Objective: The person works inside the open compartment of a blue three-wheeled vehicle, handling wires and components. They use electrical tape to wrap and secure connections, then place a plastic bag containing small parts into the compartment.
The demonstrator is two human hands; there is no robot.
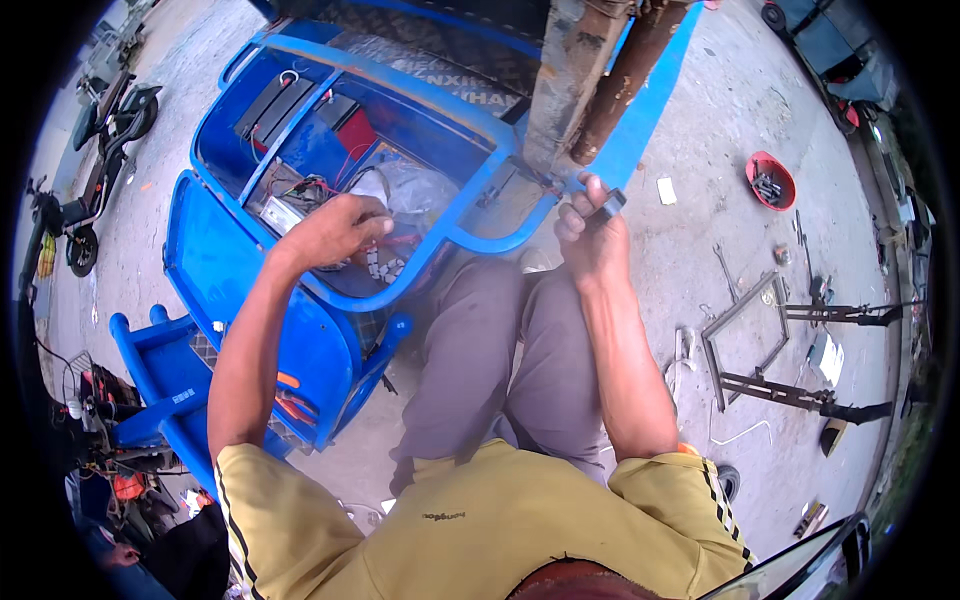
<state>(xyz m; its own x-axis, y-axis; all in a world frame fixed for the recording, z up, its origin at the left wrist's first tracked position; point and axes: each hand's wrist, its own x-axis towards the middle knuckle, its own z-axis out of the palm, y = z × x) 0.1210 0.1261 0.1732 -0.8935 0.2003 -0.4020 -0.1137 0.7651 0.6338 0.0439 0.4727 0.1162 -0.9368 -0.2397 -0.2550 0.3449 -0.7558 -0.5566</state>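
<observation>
My left hand (345,232) is inside the open blue compartment (470,150) of a vehicle, fingers curled at red wires and white connectors (385,264); what it grips is unclear. My right hand (592,240) is raised outside the compartment's right edge, closed on a small dark object (610,205). Black batteries (275,107), one with red (350,130), sit at the back of the compartment. A silver box (283,215), loose cables and clear plastic (420,190) lie near my left hand. A blue hinged lid (215,250) hangs open at the left.
A rusty beam (630,70) rises beside the compartment. On the ground right are a red bowl of parts (770,180), wrenches (725,270) and a metal frame (745,335). A scooter (95,180) stands left; another person's hand (122,555) shows lower left, near clutter.
</observation>
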